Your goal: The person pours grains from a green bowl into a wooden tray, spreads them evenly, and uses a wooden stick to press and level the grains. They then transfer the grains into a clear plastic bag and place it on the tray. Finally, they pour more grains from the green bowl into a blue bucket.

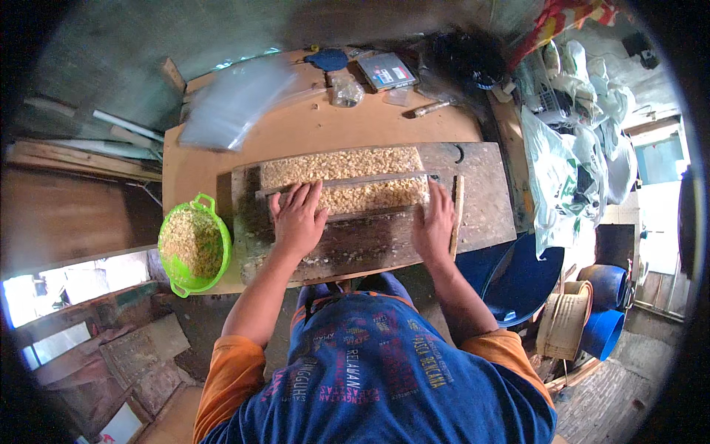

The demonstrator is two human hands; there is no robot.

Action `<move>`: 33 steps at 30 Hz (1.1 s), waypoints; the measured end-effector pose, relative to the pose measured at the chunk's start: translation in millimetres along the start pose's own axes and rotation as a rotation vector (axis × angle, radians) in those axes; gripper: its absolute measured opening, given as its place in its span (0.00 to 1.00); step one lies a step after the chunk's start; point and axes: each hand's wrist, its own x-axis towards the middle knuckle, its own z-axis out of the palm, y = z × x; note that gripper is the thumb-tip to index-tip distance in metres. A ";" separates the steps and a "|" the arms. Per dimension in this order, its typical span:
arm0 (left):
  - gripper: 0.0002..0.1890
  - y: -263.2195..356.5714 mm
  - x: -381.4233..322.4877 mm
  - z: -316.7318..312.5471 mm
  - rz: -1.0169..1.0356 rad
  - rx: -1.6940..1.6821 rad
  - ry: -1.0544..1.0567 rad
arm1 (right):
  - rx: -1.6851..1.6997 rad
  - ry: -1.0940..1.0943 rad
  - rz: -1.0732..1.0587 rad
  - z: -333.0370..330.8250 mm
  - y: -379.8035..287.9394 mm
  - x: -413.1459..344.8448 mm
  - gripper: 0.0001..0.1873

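Before me a worn wooden board (pixel 482 183) carries two long beds of pale soybean-like pieces, apparently under clear plastic. The far bed (pixel 341 162) lies flat on the board. A narrow wooden strip (pixel 355 182) runs between it and the near bed (pixel 371 197). My left hand (pixel 298 219) rests palm down over the left end of the near bed, fingers apart and reaching onto the strip. At the right end, my right hand (pixel 435 219) touches the near bed's edge; its thumb side and grip are partly hidden.
A green plastic colander (pixel 226 244) with more pieces stands left of the board. Clear plastic sheets (pixel 233 105) lie at the back left. A thin stick (pixel 458 216) sits beside my right hand. White plastic bags (pixel 577 161) hang at right, above a blue drum (pixel 516 283).
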 end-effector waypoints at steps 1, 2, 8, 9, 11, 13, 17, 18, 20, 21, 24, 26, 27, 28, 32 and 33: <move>0.33 4.8 4.3 1.0 0.015 -0.013 -0.012 | -0.059 0.013 0.050 -1.8 13.3 1.9 0.31; 0.33 10.3 7.1 1.0 0.018 -0.030 -0.016 | -0.098 -0.041 0.045 -0.1 22.2 0.9 0.31; 0.32 27.7 17.6 5.6 0.059 -0.057 -0.025 | -0.147 -0.219 0.041 12.0 28.2 -5.4 0.31; 0.31 29.0 18.0 6.3 0.064 -0.055 -0.031 | -0.159 -0.220 0.028 11.7 24.2 -4.3 0.31; 0.31 31.3 20.1 7.9 0.075 -0.052 -0.044 | -0.183 -0.221 0.004 10.6 19.2 -1.1 0.32; 0.30 34.2 22.7 12.1 0.101 -0.070 -0.036 | -0.158 -0.237 -0.022 10.3 18.4 2.2 0.34; 0.29 48.0 32.3 21.6 0.139 -0.071 -0.046 | -0.148 -0.226 -0.059 11.8 19.4 9.2 0.35; 0.28 55.7 35.9 17.9 0.136 -0.060 -0.069 | -0.138 -0.216 -0.071 11.5 20.0 11.0 0.35; 0.28 63.4 41.0 21.7 0.157 -0.078 -0.079 | -0.110 -0.201 -0.080 12.8 19.9 15.8 0.32; 0.29 66.8 43.3 22.6 0.167 -0.086 -0.082 | -0.094 -0.194 -0.086 13.1 19.3 18.3 0.31; 0.26 74.4 49.3 32.0 0.212 -0.105 -0.031 | -0.130 -0.165 -0.150 12.8 20.3 23.3 0.27; 0.24 78.1 52.0 35.7 0.233 -0.132 -0.031 | -0.176 -0.184 -0.165 12.0 20.2 27.5 0.27; 0.23 80.8 53.4 35.5 0.236 -0.150 -0.036 | -0.200 -0.193 -0.172 11.5 20.6 28.9 0.26; 0.23 82.9 54.4 35.3 0.239 -0.168 -0.041 | -0.205 -0.201 -0.176 11.8 22.6 29.4 0.26; 0.20 85.2 52.3 41.5 0.249 -0.178 -0.028 | -0.114 -0.142 -0.095 9.9 27.7 30.1 0.23; 0.19 84.0 50.7 42.7 0.259 -0.163 -0.025 | -0.062 -0.105 -0.050 6.4 24.1 31.8 0.23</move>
